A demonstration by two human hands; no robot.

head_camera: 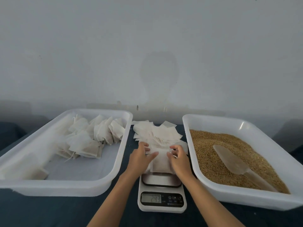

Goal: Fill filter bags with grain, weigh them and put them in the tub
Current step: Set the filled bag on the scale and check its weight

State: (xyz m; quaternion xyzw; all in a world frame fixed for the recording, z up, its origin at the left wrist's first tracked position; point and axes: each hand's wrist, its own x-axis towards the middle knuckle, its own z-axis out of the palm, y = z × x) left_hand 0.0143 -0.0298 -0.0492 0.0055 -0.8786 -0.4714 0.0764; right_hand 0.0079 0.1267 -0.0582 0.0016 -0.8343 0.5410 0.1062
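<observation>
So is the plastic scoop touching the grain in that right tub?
Touching: the head view shows the scoop lying on the grain, its blade pressed into the surface.

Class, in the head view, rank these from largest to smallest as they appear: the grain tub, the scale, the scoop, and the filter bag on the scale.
1. grain tub
2. scale
3 and 4. scoop and filter bag: they look about alike, and hands partly cover the bag, so I won't rank them.
</observation>
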